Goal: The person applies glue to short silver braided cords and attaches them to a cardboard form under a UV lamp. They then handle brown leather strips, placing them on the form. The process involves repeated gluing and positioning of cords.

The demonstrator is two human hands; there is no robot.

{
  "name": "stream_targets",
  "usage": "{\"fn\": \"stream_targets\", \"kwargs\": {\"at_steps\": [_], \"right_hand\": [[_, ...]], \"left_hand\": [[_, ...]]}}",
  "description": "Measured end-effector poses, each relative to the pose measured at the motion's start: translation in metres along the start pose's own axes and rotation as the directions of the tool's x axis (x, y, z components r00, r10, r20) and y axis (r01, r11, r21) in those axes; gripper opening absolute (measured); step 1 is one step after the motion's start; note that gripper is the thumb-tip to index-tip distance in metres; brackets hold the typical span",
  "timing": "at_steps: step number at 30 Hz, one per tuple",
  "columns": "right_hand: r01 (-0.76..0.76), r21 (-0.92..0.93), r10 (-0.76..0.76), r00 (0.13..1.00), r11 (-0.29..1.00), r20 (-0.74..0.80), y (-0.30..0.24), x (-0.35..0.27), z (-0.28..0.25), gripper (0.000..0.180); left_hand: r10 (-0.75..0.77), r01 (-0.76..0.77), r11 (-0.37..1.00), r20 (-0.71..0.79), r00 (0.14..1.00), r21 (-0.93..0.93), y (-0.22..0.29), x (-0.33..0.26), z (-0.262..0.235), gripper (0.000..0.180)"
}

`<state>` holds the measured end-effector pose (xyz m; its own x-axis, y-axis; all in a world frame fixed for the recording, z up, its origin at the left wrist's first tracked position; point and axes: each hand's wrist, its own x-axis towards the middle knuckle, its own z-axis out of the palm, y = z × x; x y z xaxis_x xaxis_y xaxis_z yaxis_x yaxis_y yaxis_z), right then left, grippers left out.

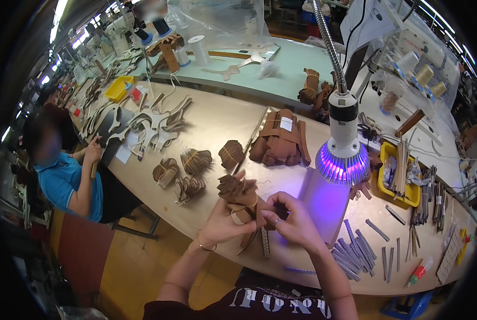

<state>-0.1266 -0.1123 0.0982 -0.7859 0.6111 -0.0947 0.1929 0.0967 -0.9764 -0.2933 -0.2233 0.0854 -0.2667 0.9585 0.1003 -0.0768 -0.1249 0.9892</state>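
Close in front of me, my left hand (223, 223) is wrapped round a bundle of brown leather pieces (238, 189) tied with a rubber band. My right hand (296, 220) is closed at the bundle's right side, thumb and fingers pinching a flat brown leather piece (261, 212). Below the hands a braided strip (265, 243) hangs down, its upper end hidden. Beyond my left hand lie several smaller banded bundles, among them a scalloped one (189, 189) and a ribbed one (196, 160).
A lamp (343, 160) on a bendy neck glows purple over the table's right side. Grey braided strips (353, 255) lie below it, near a yellow basket (417, 201). A large brown leather bundle (279, 140) sits ahead. At left, a person in blue (70, 184) works beside pale cut pieces (155, 125).
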Motion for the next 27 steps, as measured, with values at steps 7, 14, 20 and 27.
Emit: {"fn": "stream_targets", "kwargs": {"at_steps": [7,14,20,27], "right_hand": [[0.116,-0.212,-0.149,0.978,0.970,-0.145,-0.006,-0.002,0.007,0.023],[0.074,-0.172,-0.114,0.965,0.982,-0.237,-0.007,-0.001,0.013,0.021],[0.227,-0.054,-0.229,0.973,0.972,-0.035,0.003,-0.006,0.014,0.024],[0.148,0.319,-0.159,0.987,0.936,0.008,0.017,-0.015,0.029,0.031]], "left_hand": [[-0.272,0.267,0.912,0.029,0.962,-0.310,0.000,-0.010,0.000,0.108],[0.091,-0.094,0.995,-0.114,0.989,-0.027,-0.013,-0.009,0.009,0.087],[-0.193,0.093,0.933,-0.268,0.944,-0.348,-0.021,-0.001,0.009,0.040],[0.247,-0.233,0.969,-0.305,0.920,0.082,-0.021,-0.004,0.019,0.042]]}}
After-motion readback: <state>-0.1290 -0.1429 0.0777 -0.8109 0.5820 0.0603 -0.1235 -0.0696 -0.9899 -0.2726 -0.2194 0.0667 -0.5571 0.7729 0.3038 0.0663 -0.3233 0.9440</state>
